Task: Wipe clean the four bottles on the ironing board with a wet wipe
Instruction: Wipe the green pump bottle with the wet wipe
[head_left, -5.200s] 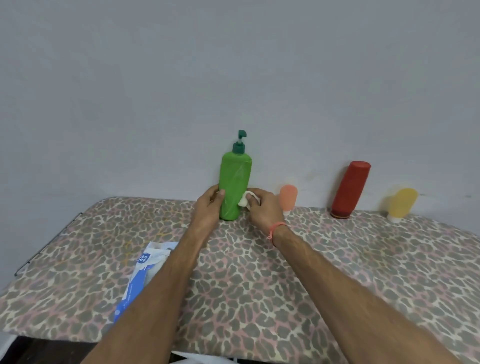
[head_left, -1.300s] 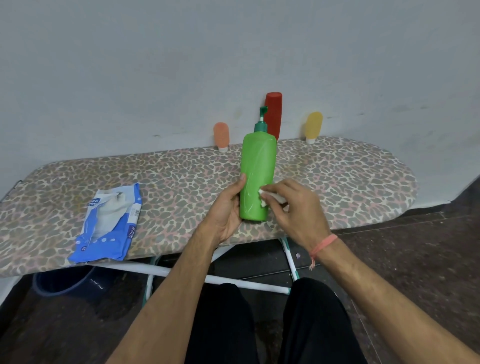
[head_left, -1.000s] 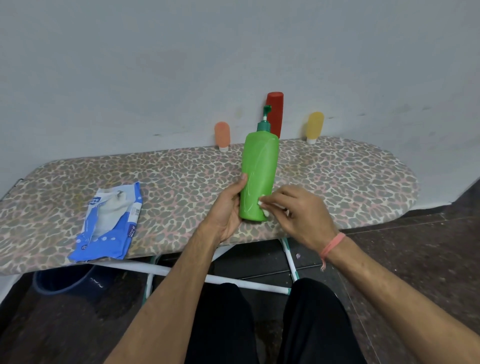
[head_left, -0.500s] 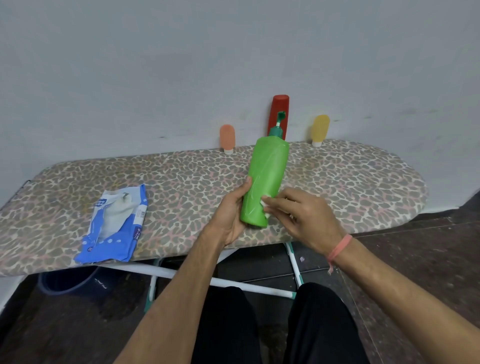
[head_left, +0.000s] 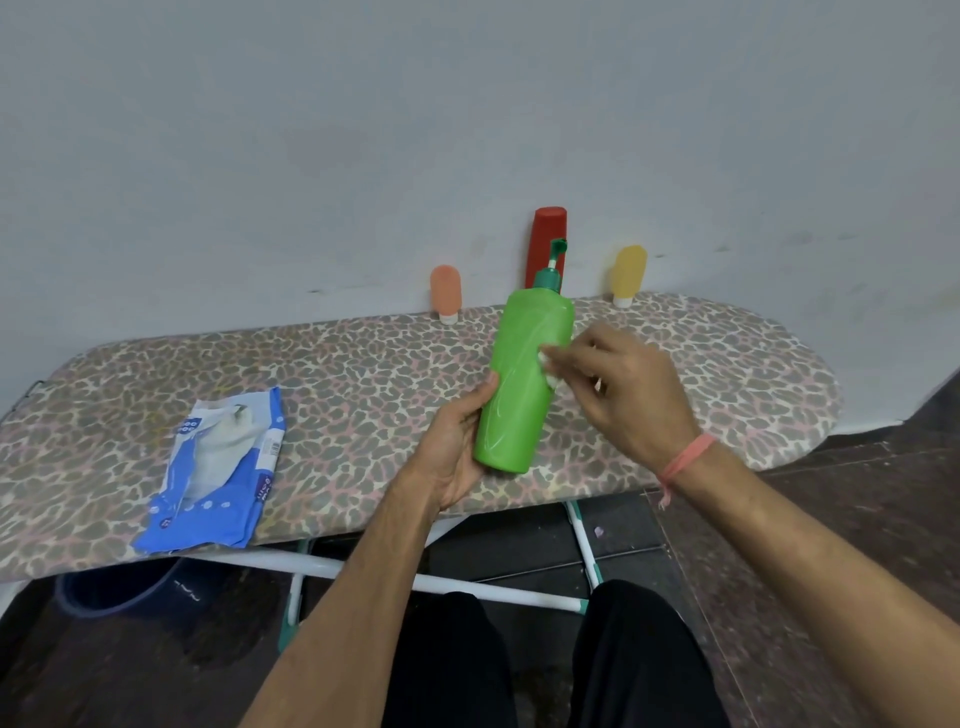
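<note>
Nearest the camera, two legs in black trousers (head_left: 644, 660) stand on the dark floor (head_left: 831, 545), in front of the white and teal frame (head_left: 363, 569) under the ironing board. A dark blue bucket (head_left: 119, 587) sits on the floor below the board's left end.

Above the near edge, the left hand (head_left: 457, 447) grips the lower body of the green pump bottle (head_left: 519, 384), fingers curled round its left side; the bottle is lifted and tilted with its dark green pump toward the wall. The right hand (head_left: 618, 389), a pink band at its wrist, pinches a small white wet wipe (head_left: 549, 366) against the bottle's upper right side.

On the leopard-print surface (head_left: 363, 374) to the left lies a blue and white wipes packet (head_left: 218, 467), its flap open with white wipes showing inside.

At the far edge, against the pale grey wall (head_left: 363, 130), stand an orange bottle (head_left: 445, 291), a red bottle (head_left: 544, 244) partly behind the pump, and a yellow bottle (head_left: 628, 273); the orange and yellow ones rest cap down. Their contents cannot be seen.
</note>
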